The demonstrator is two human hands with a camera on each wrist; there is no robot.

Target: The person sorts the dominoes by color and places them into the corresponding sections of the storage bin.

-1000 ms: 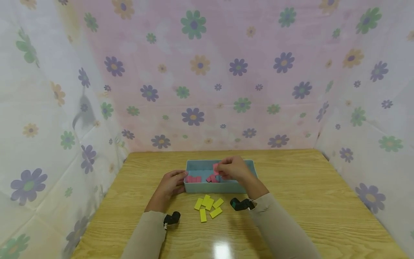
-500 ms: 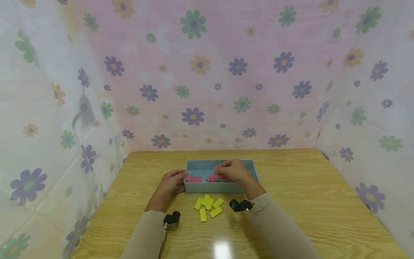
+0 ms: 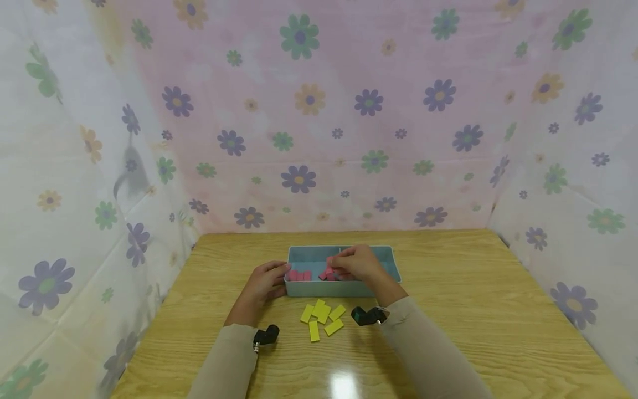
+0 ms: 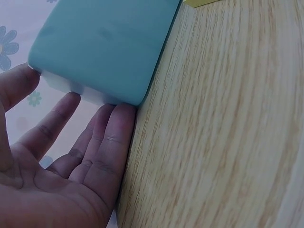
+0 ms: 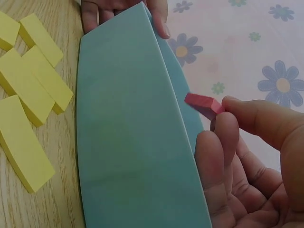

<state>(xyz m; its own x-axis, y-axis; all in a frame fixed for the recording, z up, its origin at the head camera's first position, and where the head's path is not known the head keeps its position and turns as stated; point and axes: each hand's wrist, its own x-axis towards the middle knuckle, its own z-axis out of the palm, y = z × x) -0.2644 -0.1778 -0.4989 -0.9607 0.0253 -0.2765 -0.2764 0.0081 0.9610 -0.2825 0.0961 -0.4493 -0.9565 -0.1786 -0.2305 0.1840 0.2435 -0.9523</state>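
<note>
my left grip (image 3: 264, 284) touches the left end of the box (image 3: 324, 289); my right grip (image 3: 363, 263) pinches a pink block (image 3: 330, 260) over it. more pink blocks (image 3: 300, 275) lie inside, some at the left end, some near my right grip. yellow blocks (image 3: 314, 331) lie on the desk (image 3: 458, 310) just in front. flowered cloth (image 3: 344, 152) hangs behind.

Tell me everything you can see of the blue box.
The light blue box is long and open-topped, plastic by its look, with a divider near its middle. It stands upright on the wooden table, holding pink blocks. The left hand touches it; whether the right hand does is unclear.
</note>
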